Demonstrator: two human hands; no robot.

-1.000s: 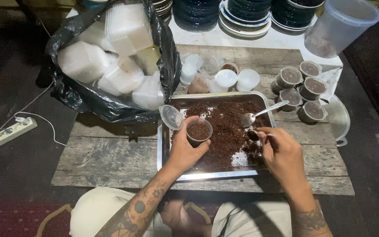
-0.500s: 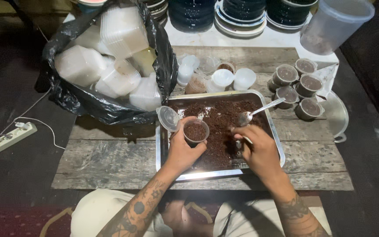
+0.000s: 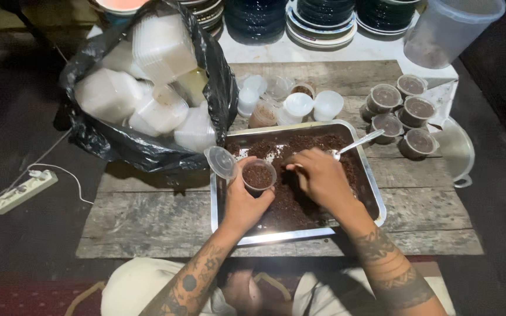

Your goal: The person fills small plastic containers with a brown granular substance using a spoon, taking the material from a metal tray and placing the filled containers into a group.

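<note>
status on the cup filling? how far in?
Done: about six lidded, filled cups sit right of the tray. In hand: left hand holds an open cup almost full of brown mix; right hand is at the spoon in the tray. Left: plenty of mix remains, empty cups wait behind.

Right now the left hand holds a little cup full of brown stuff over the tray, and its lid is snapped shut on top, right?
Not quite. The left hand holds the little cup of brown stuff over the tray, but the head view shows its lid flipped open to the side.
</note>
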